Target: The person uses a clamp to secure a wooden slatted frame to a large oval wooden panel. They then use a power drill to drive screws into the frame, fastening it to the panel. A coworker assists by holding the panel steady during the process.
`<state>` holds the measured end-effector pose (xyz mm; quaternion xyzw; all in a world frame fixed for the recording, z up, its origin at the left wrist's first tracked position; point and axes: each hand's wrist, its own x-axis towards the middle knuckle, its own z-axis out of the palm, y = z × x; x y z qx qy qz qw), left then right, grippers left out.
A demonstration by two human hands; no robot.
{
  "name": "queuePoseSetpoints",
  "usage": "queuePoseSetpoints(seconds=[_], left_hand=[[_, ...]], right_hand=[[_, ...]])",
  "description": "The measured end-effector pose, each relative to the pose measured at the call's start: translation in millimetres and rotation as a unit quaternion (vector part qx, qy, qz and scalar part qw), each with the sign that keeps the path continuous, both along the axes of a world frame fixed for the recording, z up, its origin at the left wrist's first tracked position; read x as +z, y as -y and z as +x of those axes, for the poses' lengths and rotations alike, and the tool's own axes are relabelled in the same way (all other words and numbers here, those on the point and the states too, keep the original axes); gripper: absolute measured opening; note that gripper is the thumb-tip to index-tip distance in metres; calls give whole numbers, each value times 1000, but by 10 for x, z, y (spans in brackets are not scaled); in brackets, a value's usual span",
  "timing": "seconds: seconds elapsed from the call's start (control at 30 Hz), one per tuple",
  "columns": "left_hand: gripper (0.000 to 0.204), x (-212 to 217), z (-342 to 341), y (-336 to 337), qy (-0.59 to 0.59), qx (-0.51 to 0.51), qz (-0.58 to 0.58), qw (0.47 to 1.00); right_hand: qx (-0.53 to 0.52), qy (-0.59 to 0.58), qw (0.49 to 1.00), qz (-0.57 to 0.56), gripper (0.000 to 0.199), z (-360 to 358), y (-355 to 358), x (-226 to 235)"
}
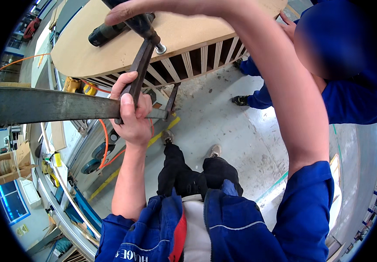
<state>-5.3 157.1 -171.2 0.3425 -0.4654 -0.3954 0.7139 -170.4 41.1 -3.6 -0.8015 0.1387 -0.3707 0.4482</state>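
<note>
My left hand [131,110] is closed around the dark metal bar of a large clamp [139,65], where it crosses a long flat steel bar [48,105]. My right hand [129,9] reaches up to the top edge of the view and grips the clamp's dark handle [144,24], whose screw pad [160,49] presses on a curved light wooden panel [110,43]. The panel lies on a slatted wooden frame [197,59]. A dark power tool [105,32] rests on the panel just left of my right hand.
A co-worker in blue work clothes [354,87] crouches at the right, one hand [288,24] on the panel's far edge. Below are my legs and shoes [214,150] on grey concrete floor. An orange cable [105,139], a yellow tool [71,84] and cardboard boxes [9,163] sit at the left.
</note>
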Motion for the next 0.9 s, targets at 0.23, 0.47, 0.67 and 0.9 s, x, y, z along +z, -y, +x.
queuePoseSetpoints(seconds=[0.23,0.47,0.67,0.9], left_hand=[[42,-7,35,20,-10,-27,-5,1000],[46,8,49,25,10,-16,-2,1000],[55,32,65,14,24,-24,18,999],[64,42,142,13,42,-44,29,998]], right_hand=[[261,70,915,300,30,670,289,-393],[-173,227,956,72,37,777,-223,-484],[-230,264,936,28,39,675,-301,-457],[-345,184,918,72,30,-162,-254,-1316]])
